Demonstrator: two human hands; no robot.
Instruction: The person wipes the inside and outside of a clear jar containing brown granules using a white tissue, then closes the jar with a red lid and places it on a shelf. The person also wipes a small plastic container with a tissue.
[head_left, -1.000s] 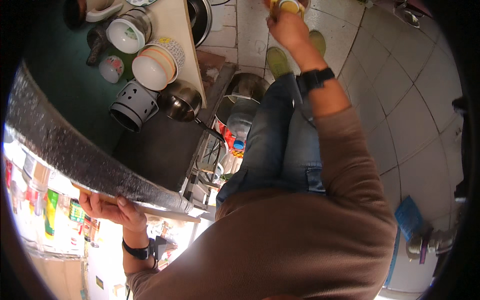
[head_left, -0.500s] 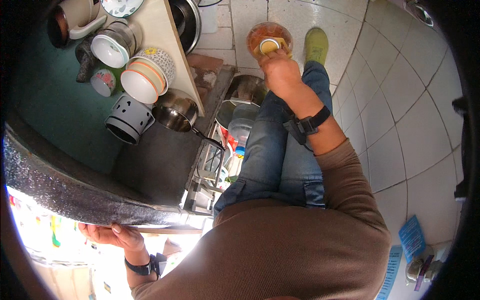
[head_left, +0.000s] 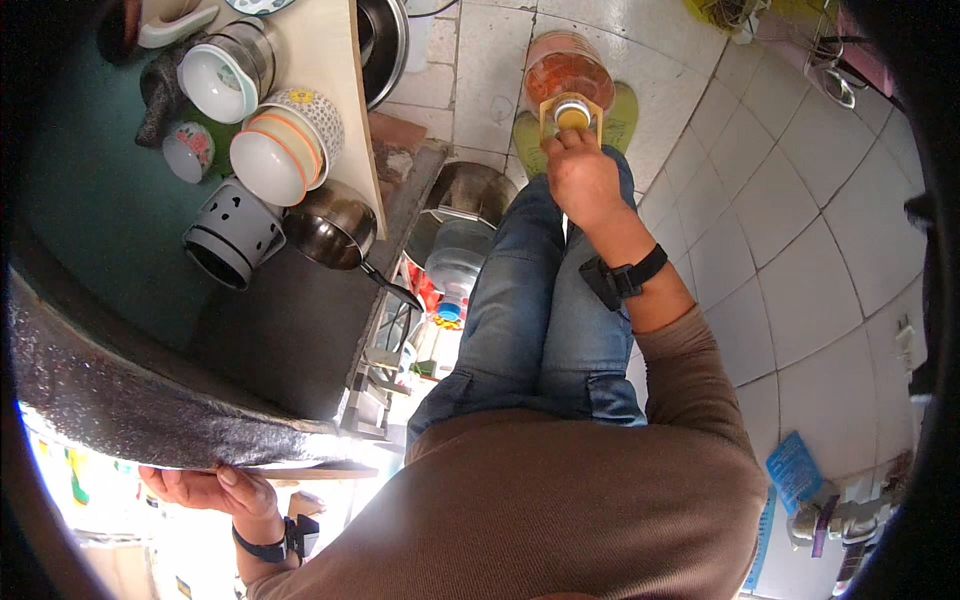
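My right hand [head_left: 583,180] is closed around the yellow handle of a big clear plastic jug [head_left: 568,72] that shows orange-red. Its round cap [head_left: 572,112] faces up beside my knuckles, and the jug is in front of my legs, over the light floor tiles. Whether its base touches the floor I cannot tell. On the far left, my left hand [head_left: 210,488] lies against the front rim of the dark stone sink [head_left: 130,400], fingers stretched along it and holding nothing.
Several bowls [head_left: 268,168], a white perforated holder [head_left: 232,235] and a steel saucepan [head_left: 328,228] stand at the left. Below the counter are a large pot [head_left: 470,190] and an upturned clear bottle [head_left: 458,262]. A tiled wall [head_left: 790,230] rises on the right.
My feet have come together, both shoes now showing behind the jug. The jug has shifted right and tilted, showing more of its side. My left hand stays at the sink rim.
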